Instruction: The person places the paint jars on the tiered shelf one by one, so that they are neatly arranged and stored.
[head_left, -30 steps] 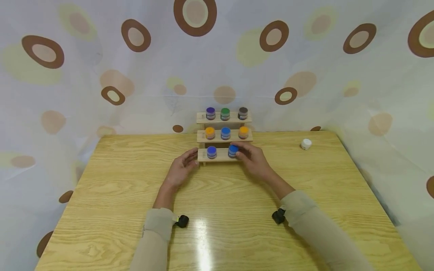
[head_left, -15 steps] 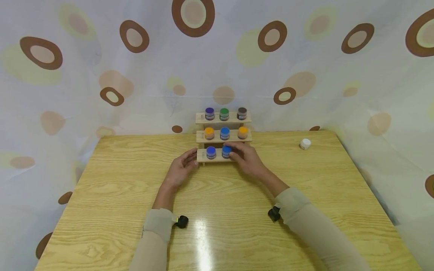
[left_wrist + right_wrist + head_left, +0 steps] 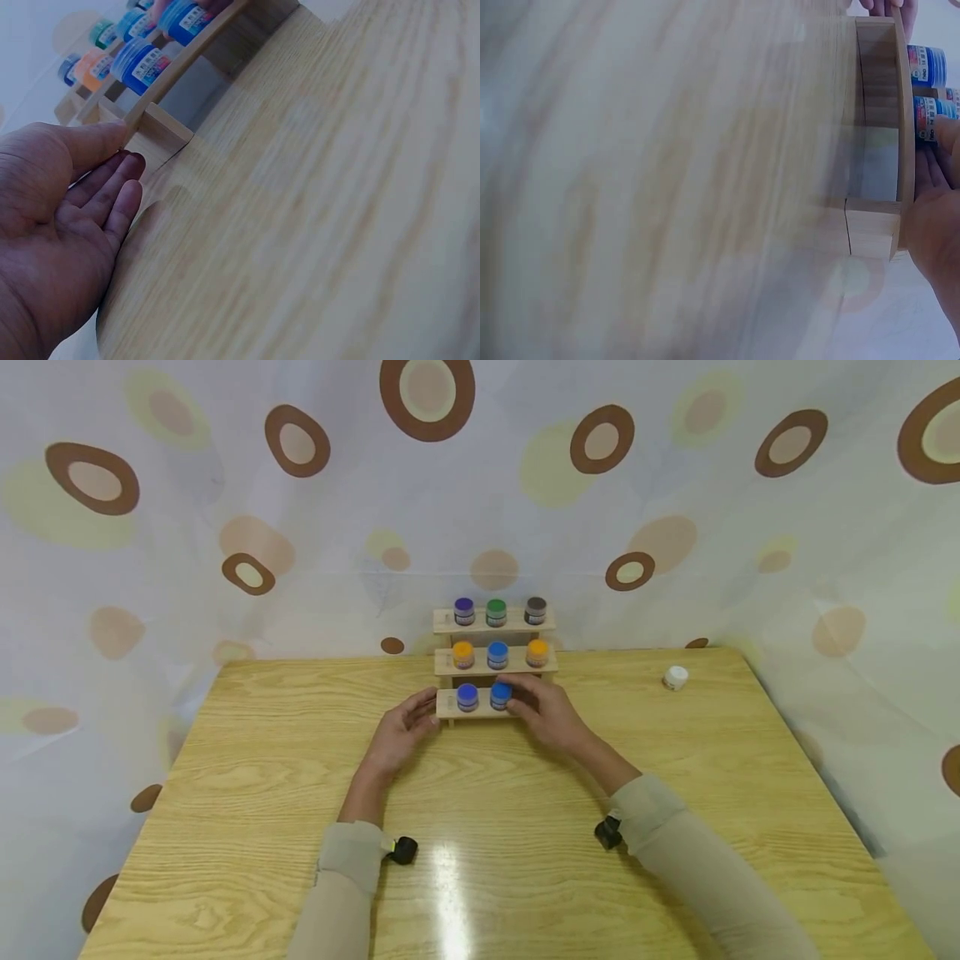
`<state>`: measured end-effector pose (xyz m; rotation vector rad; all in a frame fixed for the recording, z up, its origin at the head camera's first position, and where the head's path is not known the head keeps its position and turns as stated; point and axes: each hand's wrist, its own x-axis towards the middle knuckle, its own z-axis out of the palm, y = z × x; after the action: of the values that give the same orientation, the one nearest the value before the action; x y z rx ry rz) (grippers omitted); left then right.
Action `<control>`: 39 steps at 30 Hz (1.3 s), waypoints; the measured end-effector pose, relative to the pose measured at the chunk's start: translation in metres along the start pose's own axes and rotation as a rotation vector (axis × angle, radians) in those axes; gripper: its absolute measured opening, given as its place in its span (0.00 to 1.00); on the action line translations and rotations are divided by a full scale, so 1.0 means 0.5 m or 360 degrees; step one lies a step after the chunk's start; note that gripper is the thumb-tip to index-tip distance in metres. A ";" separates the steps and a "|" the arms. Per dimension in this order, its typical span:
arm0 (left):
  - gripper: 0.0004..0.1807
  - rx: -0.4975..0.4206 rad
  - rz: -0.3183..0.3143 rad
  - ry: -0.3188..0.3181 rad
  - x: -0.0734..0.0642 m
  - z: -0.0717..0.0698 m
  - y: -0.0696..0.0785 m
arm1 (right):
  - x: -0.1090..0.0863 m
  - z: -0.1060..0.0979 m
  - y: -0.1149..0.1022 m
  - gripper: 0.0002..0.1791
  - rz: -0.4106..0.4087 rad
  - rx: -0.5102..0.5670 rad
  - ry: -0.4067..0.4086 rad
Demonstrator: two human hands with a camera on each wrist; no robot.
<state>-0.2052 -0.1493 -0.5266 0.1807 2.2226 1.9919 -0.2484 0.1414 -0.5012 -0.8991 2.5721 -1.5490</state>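
Observation:
A three-tier wooden rack (image 3: 450, 704) stands at the table's back edge and bears small paint jars. At the left end of its lowest shelf, my left hand (image 3: 397, 739) holds the edge with thumb and curled fingers. My right hand (image 3: 551, 717) pinches a blue-lidded paint jar (image 3: 500, 697) on that shelf. Left of this jar stands a violet-blue-lidded paint jar (image 3: 467, 697), a small gap between them. In the right wrist view, the thumb lies against the label of the pinched jar (image 3: 924, 118). The right hand hides the shelf's right end in the head view.
The middle shelf carries an orange jar (image 3: 463, 655), a blue jar (image 3: 497, 655) and another orange jar (image 3: 536, 653). On top are purple (image 3: 464, 612), green (image 3: 496, 613) and dark-lidded (image 3: 535, 611) jars. A white-lidded jar (image 3: 675, 677) stands apart at the table's right. A patterned curtain (image 3: 337, 543) hangs behind.
My right hand has slid the blue-lidded jar left along the lowest shelf, nearer the violet-blue one. In the last half second it has barely moved. My left hand has stayed at the rack's end.

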 end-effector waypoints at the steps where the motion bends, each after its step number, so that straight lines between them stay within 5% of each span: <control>1: 0.32 -0.0004 -0.0002 -0.0001 0.000 0.001 0.001 | -0.004 -0.002 0.001 0.23 0.0007 0.0018 0.0017; 12: 0.32 0.0002 0.0000 -0.0009 0.008 0.005 0.004 | -0.044 -0.050 0.030 0.22 0.0143 0.0211 0.0164; 22: 0.31 0.0011 -0.0005 0.0007 0.005 0.003 0.001 | -0.073 -0.087 0.053 0.21 0.0080 0.0223 0.0276; 39: 0.31 0.0029 -0.0009 0.0010 0.002 0.003 0.002 | -0.165 -0.212 0.116 0.23 0.0404 0.0225 0.0647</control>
<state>-0.2059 -0.1477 -0.5260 0.1701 2.2431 1.9728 -0.2373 0.2866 -0.5171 -0.2492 2.6404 -1.9652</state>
